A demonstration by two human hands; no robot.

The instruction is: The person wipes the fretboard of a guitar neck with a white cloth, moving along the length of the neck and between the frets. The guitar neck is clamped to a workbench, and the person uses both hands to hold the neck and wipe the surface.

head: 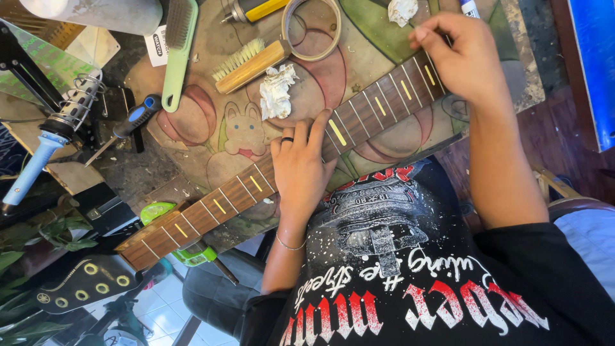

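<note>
Head view looks straight down on a guitar neck (256, 182) lying slantwise across the bench (211, 138), its headstock (83, 282) hanging off the near-left edge and its wide end up at the far right. Frets and yellow block inlays run along the brown fingerboard. The left hand (298, 168), with a dark ring and a thin bracelet, lies flat over the middle of the neck, fingers (318, 125) together and stretched along the wood, pressing it down. The right hand (458, 54) rests on the wide end, fingers curled over the far edge; whether they pinch anything small I cannot tell.

By the look of it, the neck is being steadied for work on the frets or fingerboard, and any stroke along it calls for firm pressure from the left hand so the overhanging end does not tip.

Around it lie a crumpled rag (277, 90), a wooden brush (246, 64), a green-handled brush (176, 51), a tape roll (312, 29), a blue screwdriver (128, 123) and a soldering iron (48, 150) in its coil stand.
</note>
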